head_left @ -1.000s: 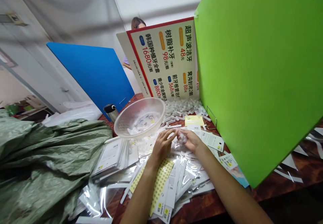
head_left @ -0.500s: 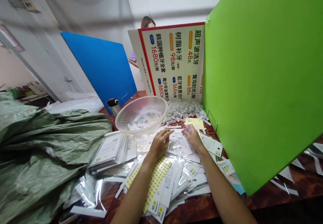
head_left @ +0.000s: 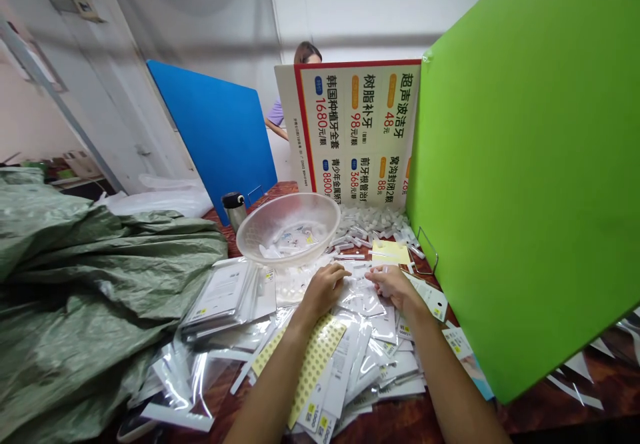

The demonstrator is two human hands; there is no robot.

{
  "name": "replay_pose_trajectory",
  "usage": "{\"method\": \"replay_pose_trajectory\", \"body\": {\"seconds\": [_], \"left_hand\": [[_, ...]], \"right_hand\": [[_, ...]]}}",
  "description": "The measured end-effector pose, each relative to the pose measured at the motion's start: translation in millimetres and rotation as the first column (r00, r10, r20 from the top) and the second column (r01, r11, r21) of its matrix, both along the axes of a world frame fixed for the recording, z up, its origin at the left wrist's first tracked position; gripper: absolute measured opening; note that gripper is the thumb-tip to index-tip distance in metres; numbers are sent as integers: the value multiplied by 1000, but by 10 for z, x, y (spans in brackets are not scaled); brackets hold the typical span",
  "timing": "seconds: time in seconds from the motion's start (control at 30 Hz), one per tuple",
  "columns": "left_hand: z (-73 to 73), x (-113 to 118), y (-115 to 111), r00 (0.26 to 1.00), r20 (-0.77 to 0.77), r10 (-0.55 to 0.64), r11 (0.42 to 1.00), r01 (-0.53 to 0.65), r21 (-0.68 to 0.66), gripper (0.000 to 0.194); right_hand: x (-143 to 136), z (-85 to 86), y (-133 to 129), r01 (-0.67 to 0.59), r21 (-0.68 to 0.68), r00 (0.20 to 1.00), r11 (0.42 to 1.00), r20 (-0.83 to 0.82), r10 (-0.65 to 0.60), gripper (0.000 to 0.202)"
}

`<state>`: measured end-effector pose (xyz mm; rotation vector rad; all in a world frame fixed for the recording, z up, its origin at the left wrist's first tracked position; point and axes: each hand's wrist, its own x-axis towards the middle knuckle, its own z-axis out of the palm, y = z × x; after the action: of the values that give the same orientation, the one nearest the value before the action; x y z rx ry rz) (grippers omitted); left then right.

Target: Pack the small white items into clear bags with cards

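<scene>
Both my hands are over a clear plastic packet (head_left: 359, 295) lying on the pile of cards and bags. My left hand (head_left: 327, 285) is at its left side, fingers bent together near the packet's edge; what they pinch, if anything, is too small to name. My right hand (head_left: 393, 283) closes its fingertips at the packet's upper right, and whatever is between them cannot be made out. Below my left hand lies a yellow sheet of round dots (head_left: 320, 364). Small clear tubes (head_left: 373, 221) are heaped beyond the hands, beside a yellow paper (head_left: 390, 253).
A translucent bowl (head_left: 290, 231) with packets inside stands behind my left hand, near a flask (head_left: 234, 211). A stack of packaged cards (head_left: 223, 291) lies left, beside green cloth (head_left: 110, 284). A green panel (head_left: 525, 164) rises at right. A person (head_left: 280, 114) is behind the printed board (head_left: 350, 131).
The view has shifted slightly, moving the scene right and down. My right hand has lowered toward the packet, and the clear piece seen at its fingertips before is no longer distinct.
</scene>
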<state>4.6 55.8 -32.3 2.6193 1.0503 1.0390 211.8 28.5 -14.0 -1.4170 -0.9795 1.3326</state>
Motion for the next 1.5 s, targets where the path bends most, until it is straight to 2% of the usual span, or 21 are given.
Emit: {"method": "replay_pose_trajectory", "body": {"seconds": [0.03, 0.1, 0.17, 0.2, 0.27, 0.3, 0.37, 0.4, 0.47, 0.5, 0.57, 0.63, 0.7, 0.8, 0.87, 1.0, 1.1, 1.2, 1.27, 1.33, 1.5], "left_hand": [[-1, 0, 0, 1000, 0, -2, 1000, 2, 2, 28], [-5, -1, 0, 1000, 6, 0, 1000, 0, 7, 28], [-6, 2, 0, 999, 30, 24, 1000, -24, 7, 29], [-5, 6, 0, 998, 50, 43, 999, -43, 0, 30], [4, 15, 0, 992, 103, 72, 997, -70, -30, 30], [14, 19, -2, 988, 134, 77, 996, -70, -56, 29], [46, 21, -7, 976, 210, 66, 990, -38, -134, 28], [68, 16, -12, 964, 259, 60, 981, -10, -192, 29], [118, -9, -28, 926, 372, 71, 935, 68, -348, 39], [143, -28, -38, 899, 429, 90, 892, 118, -436, 47], [188, -73, -59, 847, 516, 127, 771, 243, -589, 67], [218, -115, -75, 810, 573, 127, 645, 371, -668, 81], [233, -142, -83, 799, 592, 106, 580, 434, -689, 79], [238, -160, -77, 805, 575, 147, 589, 396, -705, 63], [246, -170, -67, 777, 596, 203, 578, 396, -714, 59], [303, -199, -75, 701, 663, 261, 479, 503, -720, 53], [365, -203, -129, 687, 671, 277, 397, 554, -731, 50], [416, -171, -202, 729, 647, 223, 270, 592, -760, 47], [437, -135, -242, 763, 626, 161, 208, 594, -777, 47], [449, -101, -266, 788, 606, 112, 191, 581, -791, 46], [461, -73, -271, 839, 544, 20, 197, 530, -825, 44]], "right_hand": [[-29, -3, -2, -2, 11, 1000, 1000, 9, 2, 23], [-45, -4, 9, 74, 48, 996, 996, 39, -76, 27], [0, 9, 35, 225, 122, 972, 967, 37, -231, 31], [43, 22, 50, 314, 173, 948, 933, 3, -320, 32], [146, 61, 75, 480, 268, 877, 835, -156, -454, 35], [196, 86, 81, 543, 303, 837, 784, -268, -476, 38], [274, 139, 78, 608, 324, 767, 725, -475, -431, 40], [294, 164, 68, 598, 325, 753, 733, -542, -373, 40], [289, 202, 32, 483, 337, 782, 808, -581, -224, 40], [263, 214, 9, 386, 341, 815, 857, -561, -144, 40], [173, 216, -36, 170, 322, 878, 931, -478, 5, 43], [55, 192, -68, 20, 277, 920, 961, -381, 91, 46], [-56, 149, -78, -36, 244, 943, 969, -313, 114, 47], [-135, 76, -47, -22, 220, 942, 975, -321, 94, 47], [-111, 37, -4, 44, 210, 918, 977, -394, 43, 42], [28, 3, 86, 231, 221, 815, 947, -576, -64, 31], [64, 15, 104, 266, 240, 761, 934, -646, -50, 27], [-12, 52, 71, 235, 285, 740, 929, -672, 19, 26], [-82, 79, 42, 216, 312, 726, 925, -685, 61, 27], [-122, 103, 24, 237, 328, 711, 915, -700, 66, 27], [-39, 177, 9, 333, 256, 679, 908, -733, -43, 23]]}}
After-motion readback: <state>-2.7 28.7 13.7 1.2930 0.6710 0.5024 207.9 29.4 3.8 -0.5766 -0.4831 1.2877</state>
